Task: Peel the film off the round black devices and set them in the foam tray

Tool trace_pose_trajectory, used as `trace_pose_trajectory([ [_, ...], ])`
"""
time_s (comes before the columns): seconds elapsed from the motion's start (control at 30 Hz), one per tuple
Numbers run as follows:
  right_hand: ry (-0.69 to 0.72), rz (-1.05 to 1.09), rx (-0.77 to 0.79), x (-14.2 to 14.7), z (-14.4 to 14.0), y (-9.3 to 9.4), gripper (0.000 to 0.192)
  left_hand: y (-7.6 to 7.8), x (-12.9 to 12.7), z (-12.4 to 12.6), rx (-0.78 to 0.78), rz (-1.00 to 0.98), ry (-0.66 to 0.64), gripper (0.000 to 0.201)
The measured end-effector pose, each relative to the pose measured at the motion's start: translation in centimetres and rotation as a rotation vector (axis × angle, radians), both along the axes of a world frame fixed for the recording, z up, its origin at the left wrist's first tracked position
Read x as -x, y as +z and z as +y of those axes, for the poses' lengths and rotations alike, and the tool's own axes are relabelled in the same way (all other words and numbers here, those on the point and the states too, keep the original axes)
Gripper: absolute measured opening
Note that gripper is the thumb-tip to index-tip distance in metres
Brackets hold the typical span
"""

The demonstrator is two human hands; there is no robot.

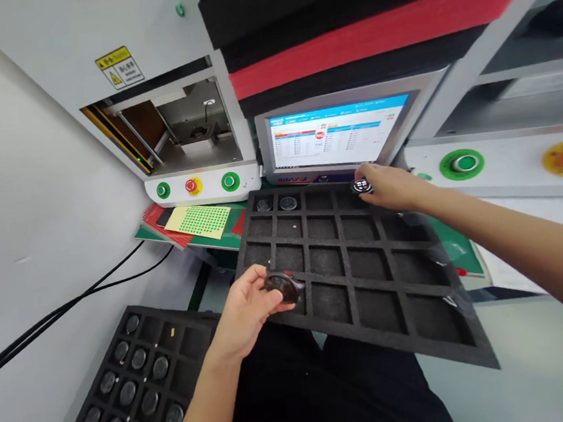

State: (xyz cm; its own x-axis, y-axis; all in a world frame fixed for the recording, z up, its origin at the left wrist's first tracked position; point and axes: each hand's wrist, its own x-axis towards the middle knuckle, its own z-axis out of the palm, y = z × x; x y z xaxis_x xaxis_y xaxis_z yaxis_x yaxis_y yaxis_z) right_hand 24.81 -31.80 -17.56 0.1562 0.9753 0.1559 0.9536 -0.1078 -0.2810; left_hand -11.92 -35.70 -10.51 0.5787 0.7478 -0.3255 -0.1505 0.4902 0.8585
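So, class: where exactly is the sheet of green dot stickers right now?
In the head view, the sheet of green dot stickers lies left of centre, just below the machine's button panel and immediately left of the black foam tray.

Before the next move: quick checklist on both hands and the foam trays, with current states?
1. Left hand has a firm hold on its black round part: ok, fingers closed around it.
2. Right hand holds its part: ok, pinched at the fingertips above the tray's far edge.
3. Free pockets in the foam tray on the lap: ok, most are empty; two in the far-left row are filled.
4. Second tray, lower left: ok, several rows hold parts.
5. Monitor result: cannot tell, text too small.
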Motion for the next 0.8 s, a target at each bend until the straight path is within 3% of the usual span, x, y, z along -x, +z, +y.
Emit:
trace_pose_trajectory([
  [0.17, -0.01, 0.017, -0.04, 1.2, -1.1, 1.1, 0.018, -0.8, 0.1, -1.2, -0.193, -0.193, 0.013, 0.025],
  [0.33, 0.007, 0.141, -0.303, 8.8, -6.2, 5.1, 0.015, -1.2, -0.4, -2.3, -0.442, -0.163, 0.114, 0.022],
  [0.37, 0.044, 0.194, -0.371, 10.8, -7.6, 6.0, 0.016, -1.2, -0.5, -2.6, -0.465, -0.148, 0.124, 0.022],
  [0.43, 0.259, 0.367, -0.525, 14.3, -10.3, 7.7, 0.012, -1.3, -0.6, -3.1, -0.526, -0.121, 0.139, 0.021],
  [0.5, 0.446, 0.476, -0.542, 16.7, -12.2, 9.0, 0.014, -1.4, -0.5, -3.7, -0.648, -0.086, 0.149, 0.019],
  [0.6, 0.549, 0.624, -0.478, 18.1, -13.5, 9.7, 0.021, -1.4, 0.1, -4.3, -0.869, 0.005, 0.11, 0.025],
  [0.8, 0.478, 0.661, -0.501, 18.1, -14.5, 9.1, 0.023, -0.8, 1.0, -4.6, -1.059, 0.049, 0.024, 0.042],
])
